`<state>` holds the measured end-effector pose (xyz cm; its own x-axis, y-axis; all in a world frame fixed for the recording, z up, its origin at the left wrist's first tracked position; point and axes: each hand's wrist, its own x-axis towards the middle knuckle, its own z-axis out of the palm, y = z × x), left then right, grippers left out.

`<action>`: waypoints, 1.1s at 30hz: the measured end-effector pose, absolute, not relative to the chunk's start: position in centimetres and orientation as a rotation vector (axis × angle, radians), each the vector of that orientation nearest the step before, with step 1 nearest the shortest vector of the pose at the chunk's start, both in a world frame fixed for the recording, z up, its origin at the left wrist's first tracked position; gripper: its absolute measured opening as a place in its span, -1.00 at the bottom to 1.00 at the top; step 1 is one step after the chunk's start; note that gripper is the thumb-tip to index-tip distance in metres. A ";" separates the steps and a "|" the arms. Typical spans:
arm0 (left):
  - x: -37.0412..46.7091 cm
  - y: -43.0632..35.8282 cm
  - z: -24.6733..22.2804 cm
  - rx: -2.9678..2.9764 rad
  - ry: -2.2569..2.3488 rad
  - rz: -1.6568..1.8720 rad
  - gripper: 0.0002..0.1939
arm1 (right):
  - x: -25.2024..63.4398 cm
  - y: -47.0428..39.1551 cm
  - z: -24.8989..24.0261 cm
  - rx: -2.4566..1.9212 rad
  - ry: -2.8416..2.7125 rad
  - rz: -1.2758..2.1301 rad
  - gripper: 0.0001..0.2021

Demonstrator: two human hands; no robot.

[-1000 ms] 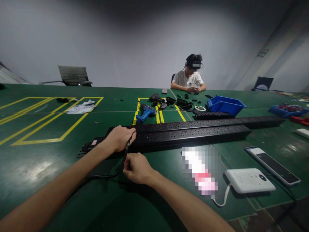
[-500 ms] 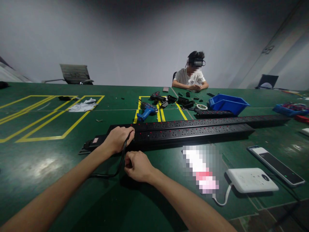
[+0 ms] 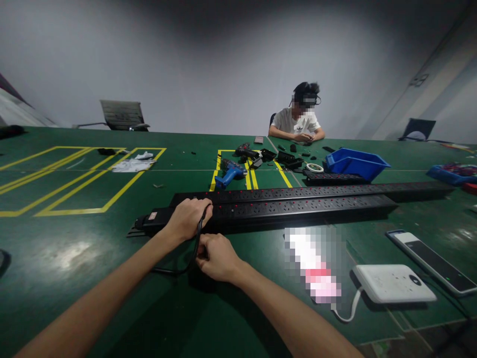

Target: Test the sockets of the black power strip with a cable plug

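Observation:
Two long black power strips (image 3: 298,203) with rows of sockets and small red lights lie side by side across the table. My left hand (image 3: 191,217) is closed at the left part of the nearer strip, with a black cable (image 3: 196,243) pinched at its fingers. The cable curves down and runs left under my forearm. Just in front of the strip, my right hand (image 3: 218,256) is closed beside the cable, its fingertips curled; what they hold, if anything, is hidden.
Beyond the strips lie a blue drill (image 3: 230,174), a blue bin (image 3: 357,163) and black parts. A white power bank (image 3: 395,283) and a phone (image 3: 432,261) lie at the right. A person (image 3: 297,122) sits across the green table (image 3: 74,278).
The whole view has shifted slightly, so things appear a little further right. My right hand is now closer against the cable. My left hand keeps its grip.

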<state>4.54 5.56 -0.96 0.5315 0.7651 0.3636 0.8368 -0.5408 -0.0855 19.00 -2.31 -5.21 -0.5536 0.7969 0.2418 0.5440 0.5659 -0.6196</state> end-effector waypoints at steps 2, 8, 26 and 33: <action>4.5 5.5 -1.2 -2.515 -1.370 -0.449 -0.66 | 19.0 -2.3 -5.1 -1.082 -2.298 0.675 -0.86; 5.0 4.7 -1.8 -2.457 -1.441 -0.556 -0.66 | 18.8 -2.5 -5.1 -1.122 -2.298 0.642 -0.88; 3.5 4.4 -2.8 -2.458 -1.508 -0.560 -0.70 | 16.0 8.5 2.0 -1.572 -2.039 0.285 -0.59; 2.2 4.0 -3.4 -2.487 -1.568 -0.548 -0.63 | 12.7 11.3 0.4 -1.722 -2.245 0.440 -0.38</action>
